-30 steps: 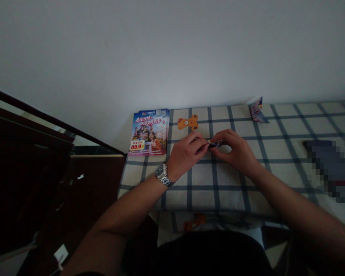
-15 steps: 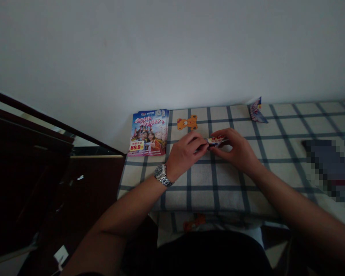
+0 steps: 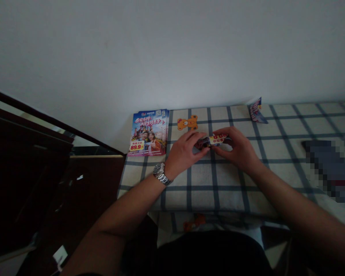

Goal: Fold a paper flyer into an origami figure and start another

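A small folded piece of printed paper (image 3: 215, 140) with red characters on a pale patch is held between both hands above the checked tablecloth (image 3: 201, 197). My left hand (image 3: 186, 151), with a metal watch at the wrist, pinches its left end. On the right end, the thumb and fingers of my right hand (image 3: 237, 150) close round it. To the left lies a stack of colourful flyers (image 3: 149, 132) marked 89.9. Another folded printed paper (image 3: 258, 111) stands near the wall, beyond my right hand. The exact folds of the held paper are partly hidden by fingers.
A dark flat object (image 3: 330, 165), partly pixelated, lies at the right of the table. The white wall (image 3: 172, 53) runs along the table's back edge. Dark furniture (image 3: 25, 168) stands at the left. A bear figure (image 3: 187, 122) decorates the cloth.
The held paper has turned so that more of its pale patch and red print faces up. My fingers have shifted slightly around it.
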Motion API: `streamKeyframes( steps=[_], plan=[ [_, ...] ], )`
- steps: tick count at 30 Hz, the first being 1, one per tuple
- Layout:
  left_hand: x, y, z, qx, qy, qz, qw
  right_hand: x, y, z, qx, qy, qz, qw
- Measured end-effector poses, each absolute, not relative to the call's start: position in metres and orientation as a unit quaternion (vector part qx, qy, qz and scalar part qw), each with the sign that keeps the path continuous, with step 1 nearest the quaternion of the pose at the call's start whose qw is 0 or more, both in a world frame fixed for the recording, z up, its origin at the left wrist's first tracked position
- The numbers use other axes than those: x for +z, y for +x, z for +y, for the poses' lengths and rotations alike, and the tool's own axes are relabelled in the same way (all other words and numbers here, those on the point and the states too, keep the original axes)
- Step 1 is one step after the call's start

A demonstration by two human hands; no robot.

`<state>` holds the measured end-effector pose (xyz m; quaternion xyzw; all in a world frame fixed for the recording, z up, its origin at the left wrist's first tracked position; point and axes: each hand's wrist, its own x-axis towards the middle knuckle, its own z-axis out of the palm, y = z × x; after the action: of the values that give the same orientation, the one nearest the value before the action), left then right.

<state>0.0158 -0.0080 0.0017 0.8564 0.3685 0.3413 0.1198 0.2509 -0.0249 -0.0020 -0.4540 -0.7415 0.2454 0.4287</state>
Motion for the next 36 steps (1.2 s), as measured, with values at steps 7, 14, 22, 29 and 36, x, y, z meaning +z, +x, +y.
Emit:
streamKeyframes(
  steps=[7,14,22,29,36],
  plan=[
    [0.001,0.013,-0.004,0.334,0.857,0.364,0.148,-0.006,0.251,-0.024,0.258,-0.45,-0.739,0.43],
    [0.002,0.015,-0.007,0.339,0.857,0.366,0.131,-0.001,0.251,-0.024,0.229,-0.455,-0.757,0.409],
    [0.007,0.015,-0.009,0.352,0.857,0.364,0.101,0.0,0.251,-0.025,0.234,-0.456,-0.755,0.409],
    [0.005,0.014,-0.007,0.35,0.855,0.367,0.113,-0.006,0.253,-0.023,0.254,-0.452,-0.739,0.429],
    [-0.001,0.011,-0.003,0.374,0.85,0.344,0.138,-0.011,0.26,-0.021,0.332,-0.446,-0.694,0.457]
  ],
)
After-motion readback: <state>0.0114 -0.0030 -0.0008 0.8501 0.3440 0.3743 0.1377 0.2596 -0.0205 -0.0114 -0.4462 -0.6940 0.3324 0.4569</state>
